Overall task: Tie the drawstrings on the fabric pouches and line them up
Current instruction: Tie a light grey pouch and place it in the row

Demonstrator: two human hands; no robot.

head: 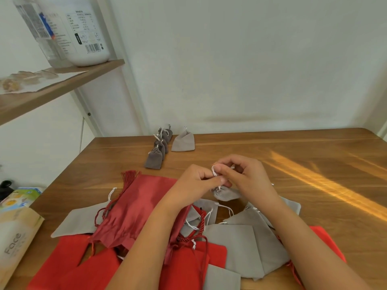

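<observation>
The wooden counter [293, 155] carries everything. Along its near edge sprawls a loose heap of untied pouches: a large red pouch [144, 206] with a tassel, more red ones under it, and flat grey pouches [236, 243] overlapping to the right, their white cords lying slack. Toward the far edge, left of centre, a short row of dark grey pouches [159, 149] stands cinched and lined up front to back, with one light grey pouch [183, 142] just beside the row, also drawn closed.

The step in hand looks like the knot on one small grey pouch [225, 193], which hangs gathered at the neck just above the heap, near the counter's middle. Both forearms reach in from the near edge and meet over it. The left hand [194, 183] pinches the white drawstring [214, 170] between thumb and forefinger; the right hand [245, 176] curls over from the other side, its fingers closed on the cord. A small loop shows above the fingertips.

The next move probably calls for pulling the loop snug without letting the neck loosen, then setting this pouch by the light grey one.
</observation>
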